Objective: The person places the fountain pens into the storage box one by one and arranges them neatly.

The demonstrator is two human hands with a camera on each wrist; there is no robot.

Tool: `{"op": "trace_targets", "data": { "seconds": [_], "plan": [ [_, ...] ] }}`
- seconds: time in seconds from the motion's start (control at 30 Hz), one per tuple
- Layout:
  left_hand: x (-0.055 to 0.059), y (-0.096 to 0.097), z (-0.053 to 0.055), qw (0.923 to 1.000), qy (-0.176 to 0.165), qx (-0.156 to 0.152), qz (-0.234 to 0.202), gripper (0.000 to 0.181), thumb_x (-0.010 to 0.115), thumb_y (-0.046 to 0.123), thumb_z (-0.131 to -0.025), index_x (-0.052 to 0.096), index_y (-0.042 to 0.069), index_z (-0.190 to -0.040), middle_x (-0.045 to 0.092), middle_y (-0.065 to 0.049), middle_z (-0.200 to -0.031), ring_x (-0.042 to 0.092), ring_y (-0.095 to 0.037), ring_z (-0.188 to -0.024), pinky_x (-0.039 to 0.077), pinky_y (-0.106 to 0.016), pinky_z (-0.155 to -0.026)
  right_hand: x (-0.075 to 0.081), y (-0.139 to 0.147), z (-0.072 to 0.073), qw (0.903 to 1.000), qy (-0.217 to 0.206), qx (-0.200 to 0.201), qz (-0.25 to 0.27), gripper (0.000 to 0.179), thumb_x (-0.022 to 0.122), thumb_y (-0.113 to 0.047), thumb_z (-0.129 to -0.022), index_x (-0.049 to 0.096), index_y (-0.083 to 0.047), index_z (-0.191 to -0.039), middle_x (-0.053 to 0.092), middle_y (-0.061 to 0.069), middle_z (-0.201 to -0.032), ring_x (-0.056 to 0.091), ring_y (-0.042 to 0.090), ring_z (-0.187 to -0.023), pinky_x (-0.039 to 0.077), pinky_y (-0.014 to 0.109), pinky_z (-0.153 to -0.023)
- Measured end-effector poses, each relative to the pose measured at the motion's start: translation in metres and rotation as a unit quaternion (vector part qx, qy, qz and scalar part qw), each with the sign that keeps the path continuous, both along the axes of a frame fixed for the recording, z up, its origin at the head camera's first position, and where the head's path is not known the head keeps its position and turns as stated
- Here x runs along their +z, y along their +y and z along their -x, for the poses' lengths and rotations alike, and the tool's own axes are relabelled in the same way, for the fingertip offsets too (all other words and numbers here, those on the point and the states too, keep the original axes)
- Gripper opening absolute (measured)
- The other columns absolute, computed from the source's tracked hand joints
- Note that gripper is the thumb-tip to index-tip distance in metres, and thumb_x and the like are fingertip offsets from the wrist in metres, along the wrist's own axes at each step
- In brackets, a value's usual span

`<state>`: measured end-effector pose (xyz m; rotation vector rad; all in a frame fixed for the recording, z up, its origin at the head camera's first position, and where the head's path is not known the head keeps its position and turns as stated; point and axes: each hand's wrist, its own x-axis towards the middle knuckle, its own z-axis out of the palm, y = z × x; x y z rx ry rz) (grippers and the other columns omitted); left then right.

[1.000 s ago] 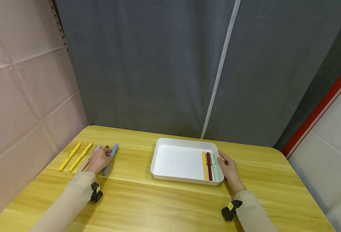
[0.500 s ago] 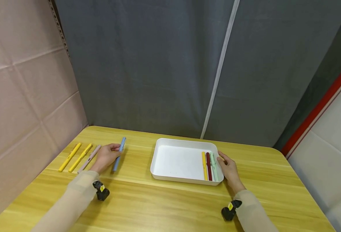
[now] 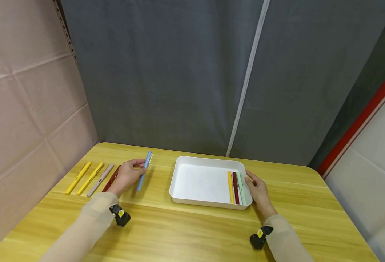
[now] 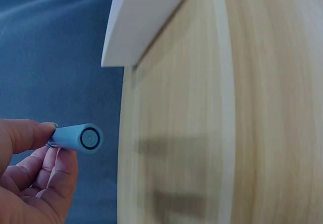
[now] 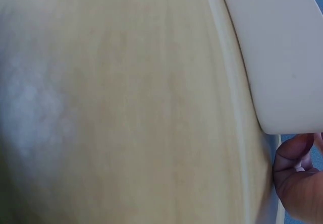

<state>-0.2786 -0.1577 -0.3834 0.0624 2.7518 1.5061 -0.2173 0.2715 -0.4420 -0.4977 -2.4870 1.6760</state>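
My left hand pinches a light blue pen with a silver clip, raised above the table left of the white tray. In the left wrist view the blue pen points its round end at the camera, held between thumb and fingers. On the tray's right end, my right hand grips the rim with thumb and fingers. The white tray holds a yellow pen, a dark red pen and a mint green pen side by side at its right end.
Left of my left hand lie two yellow pens, the outer yellow pen and the inner yellow pen, then a pale mauve pen and a dark red pen, partly hidden by the hand. A grey curtain hangs behind the wooden table.
My left hand has lifted the blue pen from the row and carried it right and slightly away from me, uncovering the dark red pen. My right hand and the tray stay put.
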Motion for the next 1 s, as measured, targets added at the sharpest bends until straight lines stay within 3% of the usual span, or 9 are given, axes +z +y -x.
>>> {"op": "trace_targets", "data": {
  "seconds": [0.3,1.0],
  "plan": [
    [0.003,0.012,-0.002,0.9994,-0.003,-0.009,-0.034,0.040,0.060,0.008,-0.089,0.054,-0.002,-0.127,0.058,-0.020,-0.117,0.061,-0.015,-0.089,0.052,-0.024,-0.072,0.000,0.000,0.000,1.0000,0.001,-0.001,0.004,0.046,0.042,-0.024,-0.101,0.038,-0.011,-0.144,0.048,0.019,-0.127,0.045,0.023,-0.097,0.042,0.018,-0.068],
    [0.004,0.032,-0.005,0.9984,-0.009,-0.006,-0.056,0.039,0.061,0.007,-0.088,0.056,-0.001,-0.126,0.059,-0.019,-0.117,0.062,-0.015,-0.089,0.053,-0.025,-0.072,-0.001,0.001,0.000,1.0000,-0.003,0.001,0.006,0.046,0.042,-0.025,-0.101,0.038,-0.012,-0.145,0.047,0.018,-0.124,0.045,0.024,-0.097,0.043,0.019,-0.068]
  ]
}}
